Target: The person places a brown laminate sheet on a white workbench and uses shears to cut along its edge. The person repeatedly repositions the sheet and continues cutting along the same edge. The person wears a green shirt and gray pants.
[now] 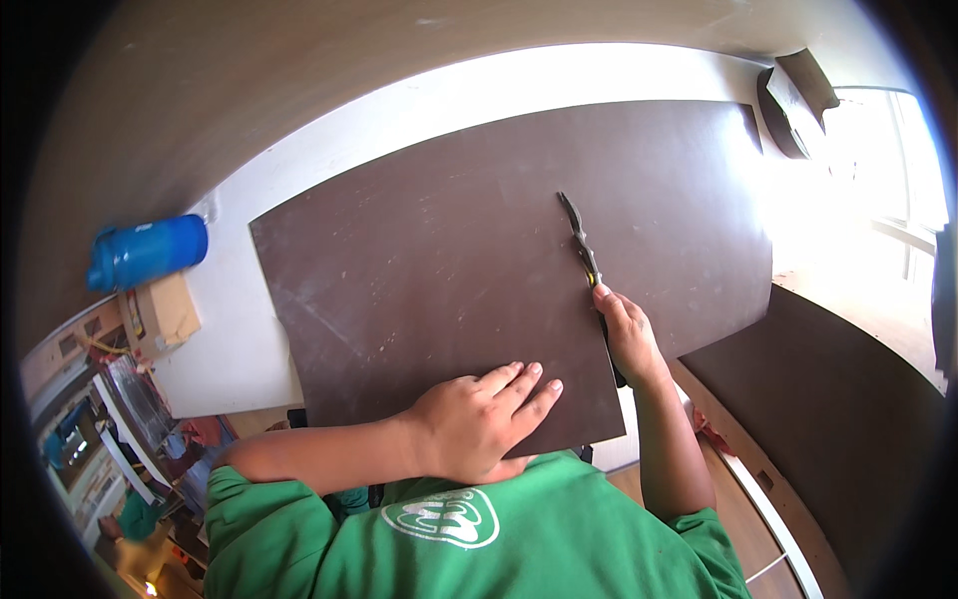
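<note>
A large dark brown sheet [429, 270], scuffed with pale scratches, lies over a white tabletop. My left hand [477, 419] rests flat on its near part, fingers stretched out and holding nothing. In my right hand [629, 334] are black shears [580, 240] with a touch of yellow near the pivot, their blades pointing away from me over the sheet. A split edge runs from the sheet's near side up to the shears. My palm and the sheet hide most of the handles.
At the left a blue bottle [150, 252] lies on its side by a small tan wooden box [165, 314]. Another dark sheet [828, 399] hangs at the right. Curled brown offcuts [793, 105] lie at the far right, near a bright window [888, 150]. A wall borders the white tabletop [230, 349].
</note>
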{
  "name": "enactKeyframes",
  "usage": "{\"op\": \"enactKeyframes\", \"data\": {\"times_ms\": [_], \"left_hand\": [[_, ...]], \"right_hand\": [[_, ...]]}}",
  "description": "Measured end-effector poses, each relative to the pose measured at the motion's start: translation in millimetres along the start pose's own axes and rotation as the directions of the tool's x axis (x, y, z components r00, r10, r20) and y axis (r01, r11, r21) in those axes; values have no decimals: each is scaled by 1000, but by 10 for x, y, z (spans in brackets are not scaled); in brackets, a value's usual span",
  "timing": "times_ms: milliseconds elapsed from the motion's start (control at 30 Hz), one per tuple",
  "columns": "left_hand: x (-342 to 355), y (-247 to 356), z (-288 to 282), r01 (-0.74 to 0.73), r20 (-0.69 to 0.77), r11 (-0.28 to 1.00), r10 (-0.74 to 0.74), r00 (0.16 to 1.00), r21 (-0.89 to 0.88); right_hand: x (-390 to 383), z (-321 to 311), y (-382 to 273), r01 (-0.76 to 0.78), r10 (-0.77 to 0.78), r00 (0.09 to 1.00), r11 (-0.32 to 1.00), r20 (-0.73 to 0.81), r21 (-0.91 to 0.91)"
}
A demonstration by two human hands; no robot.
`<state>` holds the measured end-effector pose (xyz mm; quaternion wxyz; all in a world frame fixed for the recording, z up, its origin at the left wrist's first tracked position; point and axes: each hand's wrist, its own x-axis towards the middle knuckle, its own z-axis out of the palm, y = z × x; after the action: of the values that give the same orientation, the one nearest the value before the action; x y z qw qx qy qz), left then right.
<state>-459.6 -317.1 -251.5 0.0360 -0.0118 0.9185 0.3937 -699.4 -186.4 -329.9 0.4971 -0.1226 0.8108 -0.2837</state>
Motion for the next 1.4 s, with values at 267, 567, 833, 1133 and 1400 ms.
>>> {"op": "enactKeyframes", "data": {"times_ms": [267,567,833,1133,1400], "left_hand": [[218,-576,-546,-74,-23,841,73,997,-536],[384,-612,-418,-195,10,891,217,976,-409],[856,-1430,-341,-157,-472,984,99,876,-86],[1204,-2259,-365,302,-559,905,-90,824,300],[1358,-2433,-498,365,-592,877,-121,797,312]], "right_hand": [[-56,-86,-201,-95,97,991,995,88,-25],[-50,-65,-166,-38,37,993,999,115,3],[-72,-40,-195,-93,77,984,991,158,96],[-100,9,-149,-111,87,988,976,131,185],[-107,-29,-222,-64,54,994,991,90,115]]}}
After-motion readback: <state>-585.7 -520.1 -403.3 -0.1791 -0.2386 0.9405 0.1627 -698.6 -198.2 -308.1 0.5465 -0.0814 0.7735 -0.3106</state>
